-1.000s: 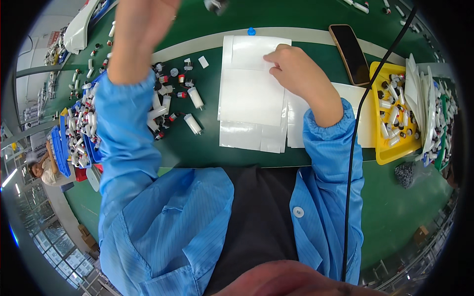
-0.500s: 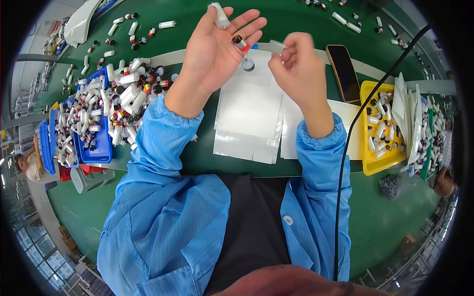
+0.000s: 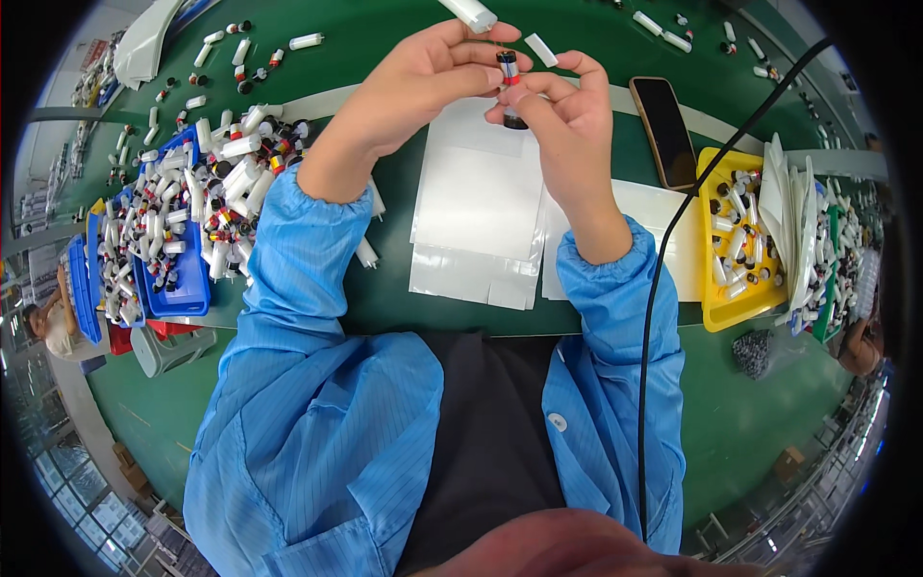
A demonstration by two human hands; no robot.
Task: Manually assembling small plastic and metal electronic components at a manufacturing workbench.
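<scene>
My left hand (image 3: 423,82) and my right hand (image 3: 567,115) meet above the green table. Between their fingertips they pinch a small black cylinder with red and white bands (image 3: 508,69). A second dark piece (image 3: 514,120) shows just below it, against my right palm. A white tube (image 3: 469,12) sticks up above my left fingers. Under the hands lies a stack of clear plastic bags (image 3: 476,207). Both arms wear blue sleeves.
A blue bin (image 3: 178,293) heaped with white tubes and small black, red-banded parts stands at the left. A dark phone (image 3: 663,130) lies to the right, beside a yellow tray (image 3: 716,313) of parts. A black cable (image 3: 663,288) hangs across the right side. Loose tubes are scattered at the far edge.
My left hand came down from high up and met my right hand, which rose off the bags. Both now hold the small cylinder closer together, and the view has shifted toward the bin.
</scene>
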